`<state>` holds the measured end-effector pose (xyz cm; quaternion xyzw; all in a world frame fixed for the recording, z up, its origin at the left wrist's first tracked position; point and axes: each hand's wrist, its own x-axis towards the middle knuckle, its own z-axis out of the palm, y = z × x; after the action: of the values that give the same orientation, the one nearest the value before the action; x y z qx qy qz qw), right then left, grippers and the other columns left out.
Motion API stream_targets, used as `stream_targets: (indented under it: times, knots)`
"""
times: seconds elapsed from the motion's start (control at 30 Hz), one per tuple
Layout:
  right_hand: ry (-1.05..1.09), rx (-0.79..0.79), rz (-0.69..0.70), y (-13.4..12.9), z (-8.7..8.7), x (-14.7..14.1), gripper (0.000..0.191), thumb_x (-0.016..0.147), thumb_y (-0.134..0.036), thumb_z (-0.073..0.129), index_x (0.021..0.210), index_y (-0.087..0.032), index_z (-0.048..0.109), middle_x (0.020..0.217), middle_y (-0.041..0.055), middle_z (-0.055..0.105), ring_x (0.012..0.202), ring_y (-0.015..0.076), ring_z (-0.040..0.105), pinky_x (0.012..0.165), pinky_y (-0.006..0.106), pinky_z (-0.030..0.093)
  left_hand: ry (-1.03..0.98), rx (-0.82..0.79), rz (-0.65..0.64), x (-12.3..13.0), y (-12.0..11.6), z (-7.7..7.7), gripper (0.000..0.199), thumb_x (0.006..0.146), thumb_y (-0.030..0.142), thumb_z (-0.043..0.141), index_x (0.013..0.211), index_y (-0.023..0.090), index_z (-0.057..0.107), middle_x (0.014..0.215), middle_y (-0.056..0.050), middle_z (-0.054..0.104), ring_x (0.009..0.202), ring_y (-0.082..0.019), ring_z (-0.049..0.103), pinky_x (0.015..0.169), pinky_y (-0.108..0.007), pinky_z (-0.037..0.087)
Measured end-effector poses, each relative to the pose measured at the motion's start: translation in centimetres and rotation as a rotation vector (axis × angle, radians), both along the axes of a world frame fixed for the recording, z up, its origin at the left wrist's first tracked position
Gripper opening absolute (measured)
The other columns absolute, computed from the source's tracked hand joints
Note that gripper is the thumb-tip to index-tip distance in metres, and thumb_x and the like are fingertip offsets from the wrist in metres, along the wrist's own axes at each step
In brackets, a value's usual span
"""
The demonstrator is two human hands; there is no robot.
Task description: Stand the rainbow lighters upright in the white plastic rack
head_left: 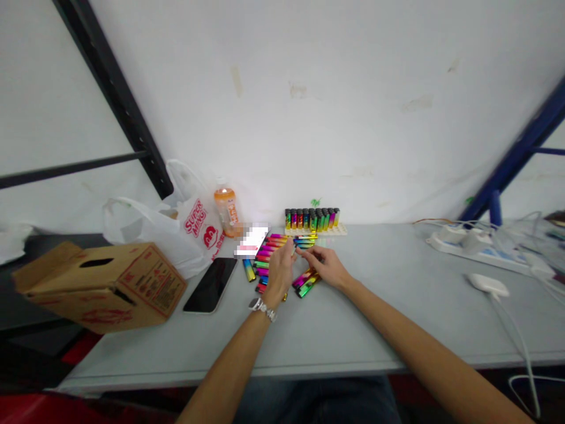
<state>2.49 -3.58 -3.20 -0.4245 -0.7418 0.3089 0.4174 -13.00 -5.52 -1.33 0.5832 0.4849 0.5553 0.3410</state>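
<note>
Metallic rainbow-coloured lighters (266, 257) lie in a loose pile on the grey table (344, 341). My left hand (281, 268), with a silver watch at the wrist, is over the right part of the pile, its fingers closed around something too hidden to name. Close beside it, my right hand (324, 264) has its fingertips pinched together near the left fingertips; what is between them is too small to tell. A few lighters (305, 282) lie below the right hand. Behind both hands, upright lighters (312, 219) with black tops stand in rows on a pale tray (339, 231).
On the left are a cardboard box (110, 285), a white plastic bag (185, 229), an orange drink bottle (226, 209), a black phone (212, 285) and a white paper (253, 241). A power strip (485, 253) and white charger (489, 285) with cables lie at the right.
</note>
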Motion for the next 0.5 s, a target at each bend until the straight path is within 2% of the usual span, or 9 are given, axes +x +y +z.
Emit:
stream_targets:
  times: [0.07, 0.17, 0.27, 0.33, 0.43, 0.5]
  knots:
    - [0.007, 0.003, -0.002, 0.0, -0.03, 0.02, 0.035, 0.091, -0.048, 0.051, 0.083, -0.017, 0.065, 0.064, -0.0007, 0.058, 0.06, 0.014, 0.052, 0.058, 0.026, 0.04, -0.004, 0.026, -0.041, 0.06, 0.29, -0.04, 0.055, 0.095, 0.062, 0.033, 0.066, 0.018, 0.05, 0.06, 0.002, 0.045, 0.056, -0.012, 0.042, 0.054, -0.025, 0.033]
    - [0.018, -0.003, 0.002, 0.08, -0.16, 0.05, 0.036, 0.092, -0.048, 0.05, 0.081, -0.017, 0.064, 0.065, -0.0008, 0.058, 0.06, 0.0136, 0.051, 0.059, 0.026, 0.04, 0.032, 0.084, -0.12, 0.16, 0.63, -0.24, 0.047, 0.093, 0.06, 0.042, 0.072, 0.019, 0.048, 0.064, 0.003, 0.045, 0.057, -0.011, 0.044, 0.054, -0.023, 0.036]
    - [0.009, -0.005, 0.019, 0.15, -0.22, 0.08, 0.037, 0.092, -0.05, 0.05, 0.079, -0.017, 0.062, 0.064, -0.0011, 0.057, 0.06, 0.0131, 0.05, 0.058, 0.025, 0.039, 0.0, 0.011, -0.179, 0.21, 0.79, -0.71, 0.041, 0.092, 0.06, 0.045, 0.079, 0.021, 0.046, 0.063, 0.006, 0.042, 0.049, -0.009, 0.041, 0.046, -0.022, 0.032]
    - [0.0, -0.003, 0.031, 0.11, -0.16, 0.06, 0.04, 0.092, -0.052, 0.049, 0.076, -0.017, 0.061, 0.063, -0.0012, 0.055, 0.059, 0.0128, 0.049, 0.057, 0.025, 0.038, -0.027, -0.009, -0.159, 0.23, 0.83, -0.95, 0.039, 0.093, 0.059, 0.044, 0.083, 0.021, 0.047, 0.063, 0.007, 0.041, 0.047, -0.008, 0.039, 0.045, -0.021, 0.031]
    - [-0.015, 0.0, 0.05, -0.17, 0.11, 0.0, 0.042, 0.091, -0.055, 0.051, 0.079, -0.016, 0.064, 0.063, -0.0008, 0.056, 0.058, 0.0127, 0.048, 0.056, 0.025, 0.037, -0.073, 0.005, -0.086, 0.23, 0.82, -0.83, 0.04, 0.093, 0.059, 0.043, 0.084, 0.021, 0.051, 0.068, 0.004, 0.049, 0.056, -0.01, 0.045, 0.051, -0.021, 0.037]
    - [-0.035, -0.003, 0.064, -0.42, 0.34, -0.05, 0.043, 0.09, -0.056, 0.053, 0.081, -0.016, 0.067, 0.064, -0.0004, 0.058, 0.058, 0.0128, 0.048, 0.056, 0.025, 0.037, -0.123, -0.047, -0.095, 0.2, 0.79, -0.52, 0.047, 0.093, 0.062, 0.039, 0.077, 0.019, 0.053, 0.069, 0.001, 0.053, 0.06, -0.012, 0.049, 0.054, -0.023, 0.04]
